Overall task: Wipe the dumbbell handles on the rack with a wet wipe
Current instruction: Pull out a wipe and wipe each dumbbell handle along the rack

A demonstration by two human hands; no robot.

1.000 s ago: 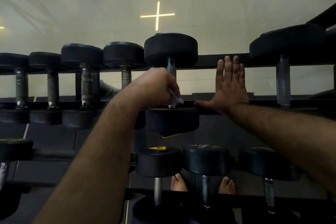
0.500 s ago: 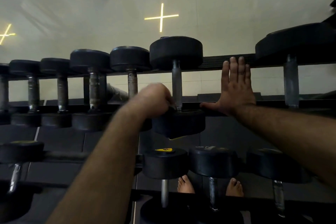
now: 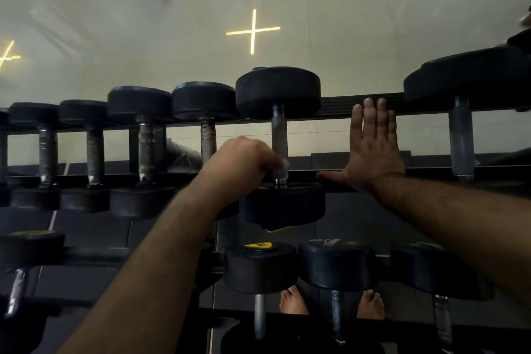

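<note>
While the left hand (image 3: 244,161) curls round the lower end of a dumbbell handle (image 3: 279,135), its fingers pinch a small pale wet wipe (image 3: 283,168) against the metal just above the collar. Only a scrap of the wipe shows past the knuckles; it is blurred. The handle belongs to the large dumbbell (image 3: 278,92) near the middle of the rack's upper tier, its near head (image 3: 283,204) resting at the front rail and its far head at the back rail.

The right hand (image 3: 373,152) lies flat and open just right of that dumbbell, fingers straight and together, pointing toward the back rail. Its thumb is spread out along the front rail (image 3: 431,172), with the tip close to the dumbbell's near head; contact with the head cannot be confirmed. It holds nothing.

Left of the held handle, four smaller dumbbells (image 3: 143,141) stand side by side on the same tier, handles worn and dull. At the right end of the tier sits a larger dumbbell (image 3: 461,141) with a thick handle.

Lower tier: three dumbbells, the leftmost (image 3: 260,266) bearing a yellow label on its head. Another dumbbell (image 3: 28,247) sits at the lower tier's left edge. Two bare feet (image 3: 293,303) show on the floor beneath the rack. Behind the rack a mirror reflects two yellow cross-shaped lights (image 3: 253,30).
</note>
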